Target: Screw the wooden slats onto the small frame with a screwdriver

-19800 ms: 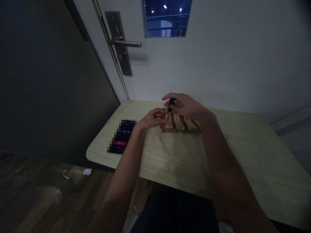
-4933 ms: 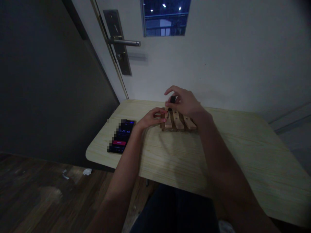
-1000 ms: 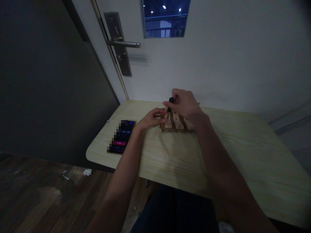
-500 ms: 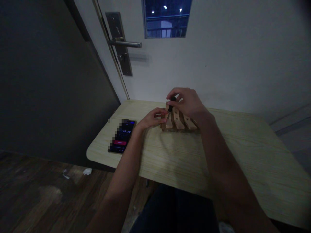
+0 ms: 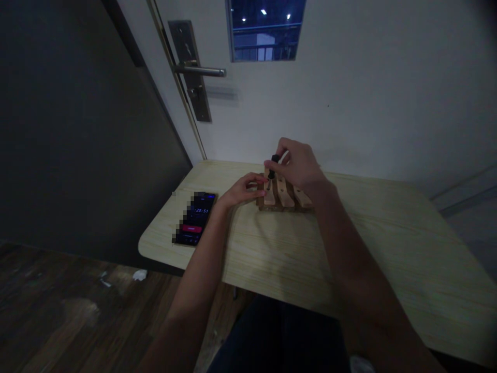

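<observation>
While the left hand (image 5: 243,190) rests fingertips-down against the left edge of the slatted wooden block (image 5: 285,196), pinning it to the desk (image 5: 272,248), the right hand (image 5: 298,168) pinches a small black-handled screwdriver (image 5: 272,167) from above. Tool stands near upright, tip on the leftmost slat, just beside the left fingertips; likely so the block can't shift under pressure. Block sits mid-desk near the wall. Phone (image 5: 195,217) lies left of the left wrist, screen lit.
</observation>
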Action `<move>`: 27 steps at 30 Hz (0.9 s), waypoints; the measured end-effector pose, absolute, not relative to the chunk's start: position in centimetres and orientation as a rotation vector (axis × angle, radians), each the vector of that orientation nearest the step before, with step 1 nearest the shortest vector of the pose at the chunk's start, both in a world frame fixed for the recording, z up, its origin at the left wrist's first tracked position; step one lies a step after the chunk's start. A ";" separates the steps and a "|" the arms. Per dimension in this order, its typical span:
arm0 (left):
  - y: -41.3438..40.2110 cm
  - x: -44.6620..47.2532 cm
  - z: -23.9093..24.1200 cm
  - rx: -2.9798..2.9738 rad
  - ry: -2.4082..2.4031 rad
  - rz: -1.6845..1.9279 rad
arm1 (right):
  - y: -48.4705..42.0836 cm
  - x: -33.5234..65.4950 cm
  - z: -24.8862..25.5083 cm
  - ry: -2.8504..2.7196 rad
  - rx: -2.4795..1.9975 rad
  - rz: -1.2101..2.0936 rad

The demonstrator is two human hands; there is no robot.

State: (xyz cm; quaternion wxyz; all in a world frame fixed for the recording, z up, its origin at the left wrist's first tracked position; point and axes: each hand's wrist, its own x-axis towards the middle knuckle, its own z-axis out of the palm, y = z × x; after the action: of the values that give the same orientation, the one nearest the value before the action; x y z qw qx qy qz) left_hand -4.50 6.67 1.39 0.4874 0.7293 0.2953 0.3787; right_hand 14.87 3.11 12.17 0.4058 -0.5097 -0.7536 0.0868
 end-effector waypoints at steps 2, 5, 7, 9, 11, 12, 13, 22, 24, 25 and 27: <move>6.7 -4.5 1.3 1.776 0.720 0.919 | 3.2 14.8 11.9 -1.940 -1.244 0.293; 6.9 -4.5 1.2 1.776 0.712 0.917 | 3.3 14.9 11.4 -2.036 -1.143 0.432; 7.0 -4.5 1.1 1.780 0.707 0.917 | 3.4 15.0 11.3 -2.072 -1.097 0.477; 7.1 -4.6 0.9 1.787 0.702 0.922 | 3.4 15.2 11.3 -2.081 -1.059 0.536; 7.2 -4.6 0.8 1.788 0.697 0.931 | 3.4 15.4 11.5 -2.082 -1.038 0.597; 7.1 -4.6 0.8 1.787 0.695 0.934 | 3.4 15.5 11.7 -2.083 -1.042 0.610; 7.1 -4.6 0.9 1.786 0.695 0.934 | 3.4 15.5 11.8 -2.085 -1.058 0.606; 6.7 -4.6 1.5 1.774 0.701 0.910 | 3.5 15.0 11.5 -2.030 -1.217 0.235; 6.7 -4.6 1.5 1.771 0.699 0.905 | 3.5 15.1 11.3 -2.034 -1.119 0.351; 6.7 -4.6 1.5 1.771 0.700 0.904 | 3.5 15.3 11.4 -2.035 -1.083 0.407; 6.8 -4.6 1.4 1.767 0.704 0.912 | 3.4 15.6 11.6 -2.036 -1.037 0.495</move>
State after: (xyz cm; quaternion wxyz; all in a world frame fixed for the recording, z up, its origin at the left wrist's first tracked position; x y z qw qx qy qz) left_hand -4.60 6.78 1.36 0.4934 0.7285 0.2905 0.3761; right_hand 15.56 3.39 11.57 0.3912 -0.4083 -0.8015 0.1947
